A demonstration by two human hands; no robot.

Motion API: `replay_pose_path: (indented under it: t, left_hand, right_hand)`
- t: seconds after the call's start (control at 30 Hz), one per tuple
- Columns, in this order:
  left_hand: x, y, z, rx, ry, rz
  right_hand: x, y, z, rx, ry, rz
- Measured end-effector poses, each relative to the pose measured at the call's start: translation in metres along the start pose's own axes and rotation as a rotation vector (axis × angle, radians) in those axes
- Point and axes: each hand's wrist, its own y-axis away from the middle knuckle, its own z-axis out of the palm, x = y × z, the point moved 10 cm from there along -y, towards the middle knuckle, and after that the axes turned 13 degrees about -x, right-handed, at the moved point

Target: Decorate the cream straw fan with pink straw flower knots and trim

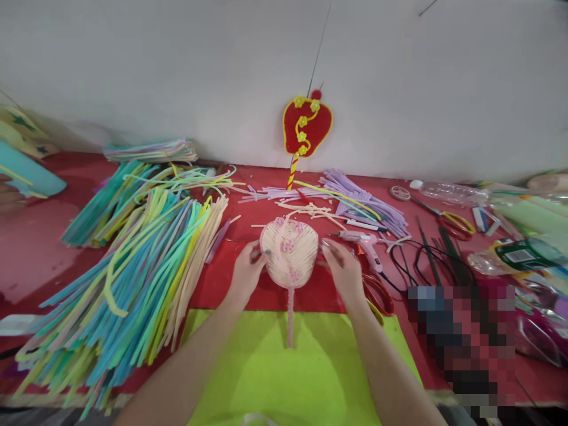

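Observation:
A pale pink hand fan (277, 269) made of fuzzy stems, with small pink flowers and a straight handle, is in front of me, its handle pointing toward me over a yellow-green mat (248, 367). My left hand (248, 269) grips the fan's left edge, the thumb on its face. On the other side my right hand (344, 269) has bent, parted fingers close by the right edge; a narrow gap seems to show there. Just beyond that hand lies a pink glue gun (366, 245) with its cable.
Many coloured pipe cleaners (133, 272) are heaped at left, with purple ones (355, 195) behind. A red and yellow fan (293, 127) stands at the wall. Scissors (452, 222), red-handled scissors (379, 293) and plastic bottles (450, 192) lie on the red table (444, 384).

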Motion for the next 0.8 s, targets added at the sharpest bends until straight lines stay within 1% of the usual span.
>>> replay_pose_path:
  t: [0.03,0.07,0.1,0.2,0.23,0.3,0.4,0.5,0.57,0.63,0.73,0.8]
  left_hand:
    - [0.003,0.001,-0.004,0.031,-0.113,0.011]
    - [0.008,0.002,-0.009,0.076,-0.223,0.024]
    - [0.014,0.005,-0.013,0.119,-0.327,0.039]
    - [0.038,0.015,-0.016,0.236,-0.601,0.127]
    - [0.043,0.017,-0.013,0.246,-0.646,0.155]
    - [0.048,0.018,-0.006,0.214,-0.669,0.191]
    - [0.045,0.014,0.0,0.165,-0.654,0.199]
    - [0.041,0.01,-0.001,0.162,-0.651,0.195]
    - [0.041,0.008,-0.002,0.163,-0.642,0.2]
    - [0.041,0.006,-0.002,0.159,-0.633,0.201]
    - [0.041,0.006,0.001,0.139,-0.62,0.208]
    - [0.041,0.006,0.004,0.118,-0.613,0.206]
  right_hand:
    - [-0.012,-0.004,-0.009,0.061,0.084,-0.046]
    - [-0.025,-0.011,-0.014,0.094,0.156,-0.08]
    - [-0.038,-0.021,-0.015,0.088,0.212,-0.103]
    - [-0.08,-0.068,-0.002,0.033,0.354,-0.2]
    - [-0.091,-0.088,0.005,0.023,0.416,-0.218]
    - [-0.101,-0.132,0.019,0.046,0.483,-0.176]
    - [-0.104,-0.188,0.038,0.137,0.498,-0.116]
    - [-0.1,-0.222,0.054,0.239,0.491,-0.083]
    - [-0.094,-0.234,0.061,0.269,0.475,-0.058]
    - [-0.087,-0.242,0.063,0.272,0.454,-0.04]
    - [-0.08,-0.248,0.059,0.271,0.422,-0.05]
    - [-0.08,-0.251,0.054,0.266,0.393,-0.09]
